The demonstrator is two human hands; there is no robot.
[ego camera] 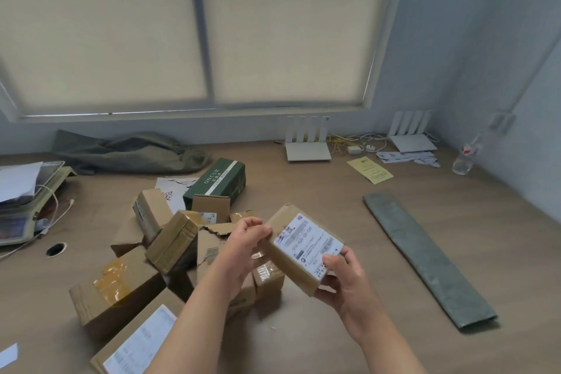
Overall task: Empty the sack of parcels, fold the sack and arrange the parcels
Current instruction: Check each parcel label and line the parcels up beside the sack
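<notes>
A small brown cardboard parcel [299, 247] with a white shipping label is held above the table, tilted, between both hands. My left hand [243, 247] pinches its left edge. My right hand [340, 279] grips its lower right corner, thumb on the label. Left of the hands lies a loose pile of several brown parcels [170, 246] and a dark green box [217, 182]. A grey-green sack [425, 255] lies folded into a long flat strip on the right side of the table.
A second, crumpled olive sack [127, 152] lies at the back left. A scale with papers [24, 203] stands at the left edge. Two white routers [306, 143] [409, 133], cables, a yellow slip [370, 170] and a plastic bottle [466, 155] line the back right. The table has a cable hole [56, 249].
</notes>
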